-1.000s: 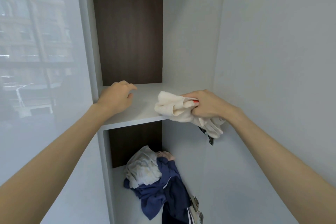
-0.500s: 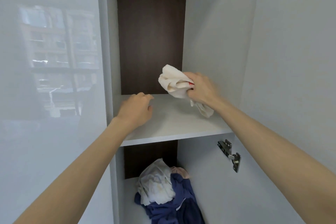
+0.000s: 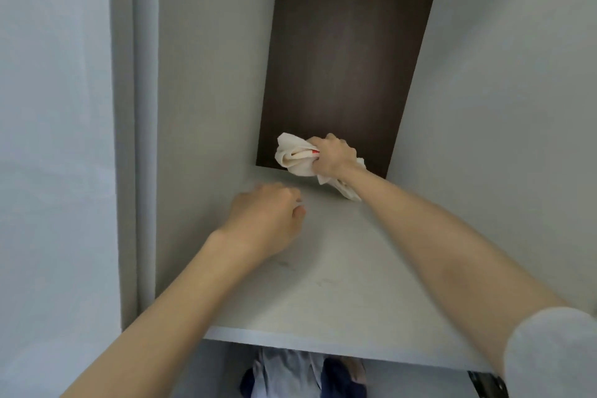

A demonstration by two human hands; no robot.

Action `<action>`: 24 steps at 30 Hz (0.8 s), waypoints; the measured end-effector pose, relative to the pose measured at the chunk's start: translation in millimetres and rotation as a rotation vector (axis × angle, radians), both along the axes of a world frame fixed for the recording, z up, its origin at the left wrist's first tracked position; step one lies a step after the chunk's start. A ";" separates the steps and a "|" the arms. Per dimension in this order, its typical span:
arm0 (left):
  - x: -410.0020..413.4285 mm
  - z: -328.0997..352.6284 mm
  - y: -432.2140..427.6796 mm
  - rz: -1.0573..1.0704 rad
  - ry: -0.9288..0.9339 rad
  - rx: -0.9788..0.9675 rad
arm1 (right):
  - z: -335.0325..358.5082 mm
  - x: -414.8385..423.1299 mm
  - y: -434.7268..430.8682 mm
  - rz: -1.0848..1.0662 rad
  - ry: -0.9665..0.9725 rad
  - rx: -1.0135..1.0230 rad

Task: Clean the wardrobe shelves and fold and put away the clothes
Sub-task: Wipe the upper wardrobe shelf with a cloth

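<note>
The right hand is closed tightly around a cream cloth, fingers and thumb wrapped over its bunched middle. A soft, crumpled wad bulges out to the left of the fist, and a looser tail hangs below the wrist, its end touching the shelf. A small red mark shows at the edge of the fist, where the folds meet the fingers. The wad is held at the far back of the shelf, against the bottom of the dark brown back panel, which has a matte wood-grain finish.

The left hand sits over the left half of the shelf, nearer the front than the cloth. Its fingers are loosely curled under with the thumb alongside, and nothing shows in its grasp. The hand is blurred, so I cannot tell if it presses on the board.

The shelf is a flat, pale grey board with a smooth surface and a straight front edge; faint dark smudges mark it near the front. Pale, plain side walls rise from both ends of the shelf. Under the front edge, crumpled clothes in white and navy show in the compartment below.
</note>
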State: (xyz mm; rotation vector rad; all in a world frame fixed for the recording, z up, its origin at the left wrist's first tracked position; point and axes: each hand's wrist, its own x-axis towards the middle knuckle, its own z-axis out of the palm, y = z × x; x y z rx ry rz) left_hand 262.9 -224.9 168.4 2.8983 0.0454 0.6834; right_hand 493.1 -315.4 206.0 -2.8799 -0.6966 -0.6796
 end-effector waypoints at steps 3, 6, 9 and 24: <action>14.5 -4.3 2.8 0.005 0.071 -0.037 | -4.3 33.3 28.8 0.030 0.020 -0.041; 21.6 -7.0 9.4 0.046 0.116 0.008 | -8.1 59.3 57.4 0.041 0.044 -0.057; 22.0 -9.2 13.7 0.102 0.097 0.049 | -18.8 77.7 77.5 0.037 0.108 -0.061; 14.9 -6.1 9.5 0.098 0.018 0.006 | -12.6 59.6 73.0 0.222 0.377 -0.165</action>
